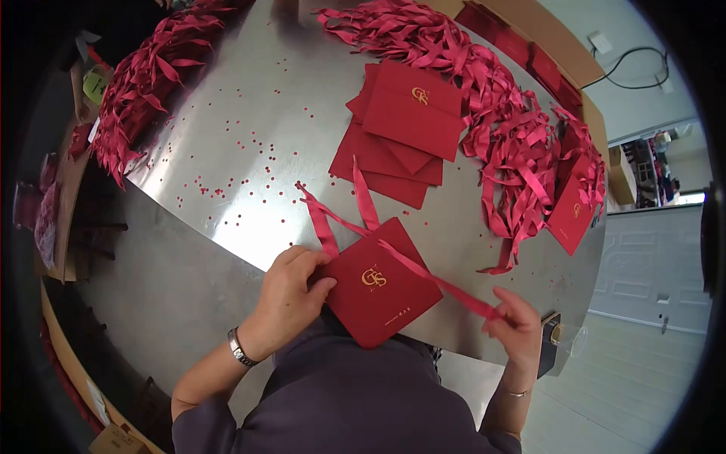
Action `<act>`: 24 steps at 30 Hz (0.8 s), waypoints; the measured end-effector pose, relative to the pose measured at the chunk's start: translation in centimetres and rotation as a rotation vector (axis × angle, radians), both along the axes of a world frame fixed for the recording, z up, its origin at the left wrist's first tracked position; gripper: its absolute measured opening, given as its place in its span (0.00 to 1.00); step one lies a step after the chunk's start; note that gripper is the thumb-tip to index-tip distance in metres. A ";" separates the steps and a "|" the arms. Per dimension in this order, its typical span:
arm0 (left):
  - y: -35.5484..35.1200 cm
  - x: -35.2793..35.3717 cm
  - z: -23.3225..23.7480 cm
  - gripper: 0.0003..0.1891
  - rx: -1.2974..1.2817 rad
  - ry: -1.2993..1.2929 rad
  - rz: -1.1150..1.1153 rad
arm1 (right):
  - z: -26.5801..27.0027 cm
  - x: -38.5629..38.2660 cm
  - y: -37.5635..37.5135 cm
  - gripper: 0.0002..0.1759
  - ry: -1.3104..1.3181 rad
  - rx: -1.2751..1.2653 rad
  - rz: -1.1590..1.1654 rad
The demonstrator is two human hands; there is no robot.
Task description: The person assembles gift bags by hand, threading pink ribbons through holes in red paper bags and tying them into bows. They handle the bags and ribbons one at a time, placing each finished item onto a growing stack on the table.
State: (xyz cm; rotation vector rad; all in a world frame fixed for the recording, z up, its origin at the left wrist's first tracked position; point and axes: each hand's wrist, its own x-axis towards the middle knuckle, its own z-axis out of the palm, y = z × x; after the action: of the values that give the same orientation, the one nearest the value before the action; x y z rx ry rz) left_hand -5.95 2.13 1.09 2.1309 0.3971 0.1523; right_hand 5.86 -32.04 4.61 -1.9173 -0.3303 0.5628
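Note:
A red bag [382,291] with a gold logo lies tilted at the table's near edge, ribbons trailing from its top. My left hand [295,291] pinches its left corner between thumb and fingers. Out to the right, my right hand [514,325] holds the end of a red ribbon [446,287] that stretches across the bag's front. Beyond the bag is a loose stack of flat red bags [416,113], the top one with a gold logo.
Red ribbons [507,144] heap along the right side, with another red bag [572,208] among them. More ribboned bags [147,87] are piled at the left. Small red dots litter the metal table [249,98]. A cardboard box [567,41] stands behind; a person's arm [78,94] shows far left.

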 end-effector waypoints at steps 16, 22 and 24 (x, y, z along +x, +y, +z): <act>0.2 0.3 0.0 0.12 -0.189 0.148 0.057 | 0.6 -2.3 15.9 0.12 -0.838 -0.012 0.565; 0.8 0.4 -0.7 0.10 -0.213 0.167 -0.055 | -4.2 -4.0 16.6 0.10 -0.221 0.016 0.429; 0.5 0.3 -1.0 0.09 -0.140 0.094 -0.086 | -4.3 -4.1 16.6 0.09 -0.151 0.021 0.339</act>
State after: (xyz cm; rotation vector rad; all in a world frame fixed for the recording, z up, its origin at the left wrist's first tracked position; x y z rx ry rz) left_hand -5.63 2.65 0.06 2.0181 0.3592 -0.0247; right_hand 1.77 -15.48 0.33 -1.8993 -0.7655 0.6324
